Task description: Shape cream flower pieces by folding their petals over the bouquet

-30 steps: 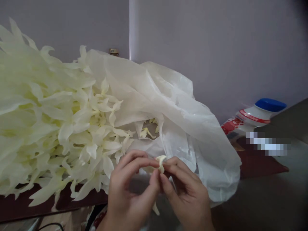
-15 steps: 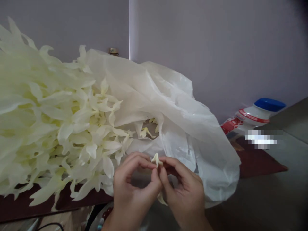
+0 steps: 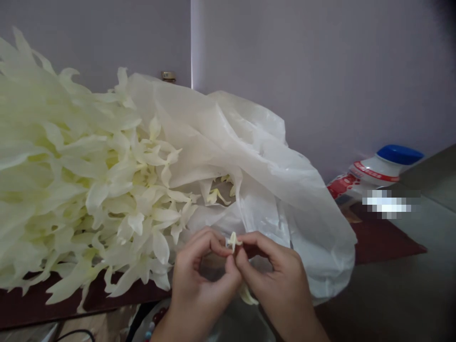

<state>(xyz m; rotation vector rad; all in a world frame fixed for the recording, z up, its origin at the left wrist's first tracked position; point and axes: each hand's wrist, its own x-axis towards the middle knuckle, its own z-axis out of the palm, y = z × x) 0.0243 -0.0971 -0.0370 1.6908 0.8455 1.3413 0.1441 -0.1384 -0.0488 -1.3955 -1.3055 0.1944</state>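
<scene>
Between the fingertips of both hands is a small cream-white flower (image 3: 233, 241), its petals curling outward. My left hand (image 3: 206, 270) pinches it from the left, thumb against forefinger. From the right, my right hand (image 3: 272, 270) holds it in a similar pinch, the two thumbs nearly touching. Below the hands another pale petal or flower (image 3: 247, 295) shows, partly covered by my right hand. Left of my hands lies a large heap of pale flowers (image 3: 121, 190). A white plastic bag (image 3: 263, 156) spreads behind the hands, with a few flowers (image 3: 215, 195) at its opening.
A white bottle with a blue cap (image 3: 399, 155) stands tilted in view at the right. Everything rests on a dark red table (image 3: 384, 242) against a grey wall (image 3: 320, 61). A small box (image 3: 168, 76) sits at the back. Below the left edge runs a black cable (image 3: 76, 331).
Both hands, still pinching the flower, have shifted slightly right and down. The flower has turned a little between the fingertips. The heap and the bag look unchanged.
</scene>
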